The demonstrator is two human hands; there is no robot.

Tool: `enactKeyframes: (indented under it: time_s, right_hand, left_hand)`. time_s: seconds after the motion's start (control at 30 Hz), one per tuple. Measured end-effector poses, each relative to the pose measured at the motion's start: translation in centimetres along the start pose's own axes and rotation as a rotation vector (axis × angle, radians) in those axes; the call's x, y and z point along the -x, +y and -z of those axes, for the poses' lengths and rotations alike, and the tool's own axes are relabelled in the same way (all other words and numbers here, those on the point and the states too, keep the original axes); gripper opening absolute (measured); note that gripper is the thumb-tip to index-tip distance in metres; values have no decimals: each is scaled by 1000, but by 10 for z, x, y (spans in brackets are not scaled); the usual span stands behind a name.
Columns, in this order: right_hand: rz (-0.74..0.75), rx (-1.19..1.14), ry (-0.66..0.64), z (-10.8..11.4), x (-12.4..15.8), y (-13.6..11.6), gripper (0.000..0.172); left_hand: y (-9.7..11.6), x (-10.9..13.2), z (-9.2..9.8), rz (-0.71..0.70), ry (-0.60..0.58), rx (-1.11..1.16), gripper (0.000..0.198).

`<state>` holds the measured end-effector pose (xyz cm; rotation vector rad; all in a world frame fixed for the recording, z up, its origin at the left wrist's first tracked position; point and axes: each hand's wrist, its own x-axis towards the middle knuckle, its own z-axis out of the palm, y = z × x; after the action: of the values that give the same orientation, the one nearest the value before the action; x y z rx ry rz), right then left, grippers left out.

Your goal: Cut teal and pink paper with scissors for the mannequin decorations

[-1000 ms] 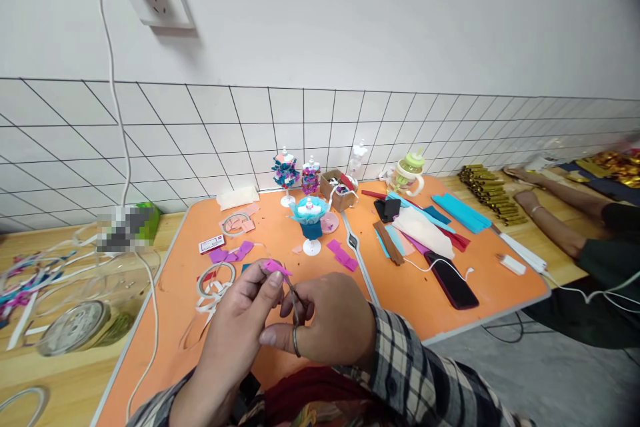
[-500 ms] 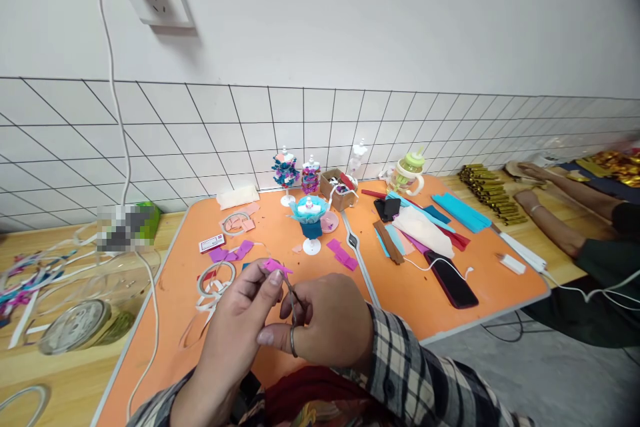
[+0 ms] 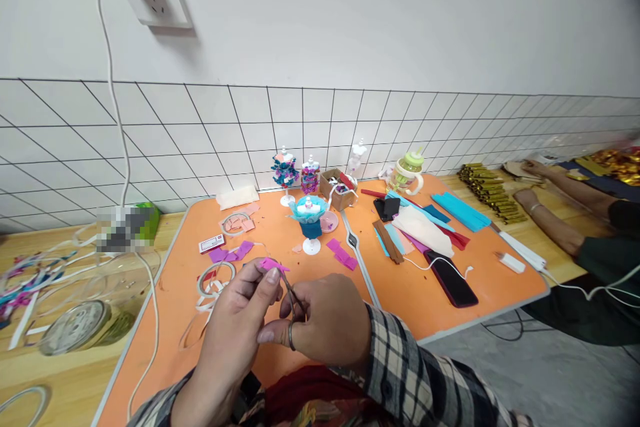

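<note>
My left hand (image 3: pixel 240 313) pinches a small magenta paper piece (image 3: pixel 273 265) between thumb and fingers, over the orange table (image 3: pixel 330 340). Closed round the handles of small metal scissors (image 3: pixel 293 320) is my right hand (image 3: pixel 330 323), with the blades pointing up at the magenta piece. Just beyond my hands a small white dress form (image 3: pixel 311 220) wears a teal and light blue paper dress. More magenta pieces (image 3: pixel 342 255) lie to its right, and others (image 3: pixel 233 252) to the left.
Two decorated dress forms (image 3: pixel 285 173), a cardboard box (image 3: pixel 337 190) and a green-lidded bottle (image 3: pixel 407 173) stand at the back. Right of centre are crepe paper strips (image 3: pixel 461 211) and a phone (image 3: pixel 451 279). Tape rolls (image 3: pixel 216 278) lie left. Another person's hands (image 3: pixel 527 200) are far right.
The scissors and the magenta piece have shifted very slightly in my hands. Otherwise the table looks the same.
</note>
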<state>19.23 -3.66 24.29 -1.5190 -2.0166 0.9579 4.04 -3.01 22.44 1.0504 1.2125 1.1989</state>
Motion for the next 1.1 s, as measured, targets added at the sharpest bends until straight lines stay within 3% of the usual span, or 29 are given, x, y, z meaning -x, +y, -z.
enactKeyframes:
  time_s: [1.1]
  right_hand:
    - [2, -17, 2, -1, -1, 3, 53]
  left_hand:
    - [2, 0, 2, 2, -61, 11, 37]
